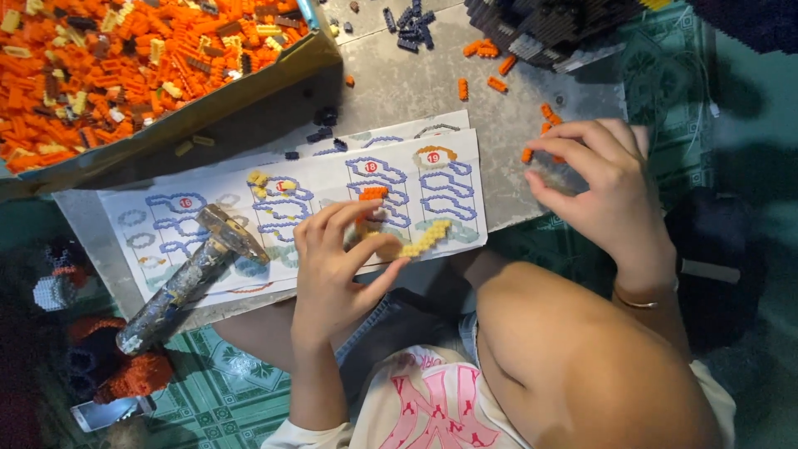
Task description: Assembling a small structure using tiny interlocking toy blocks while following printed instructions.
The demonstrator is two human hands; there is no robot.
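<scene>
We saw the left hand [337, 254] pinching a small strip of yellow and orange bricks [405, 235], fingers curled round it, just above the printed instruction sheet [208, 208]. That sheet was white and long, marked with rows of blue outlined shapes and small red round labels, and it lay flat on the grey worktop [416, 79]. A hammer [195, 274] with a paint-spattered handle lay across the sheet's left part. The right hand [603, 183] hovered off the sheet's right edge, fingers narrowed over a loose orange brick [527, 155]; we could not tell whether it gripped one. More orange bricks [486, 50] lay scattered beyond it, near a dark built model [540, 29]. At the far left stood a cardboard box [233, 96] heaped with orange bricks, and a cluster of dark blue bricks [410, 25] lay at the top.
</scene>
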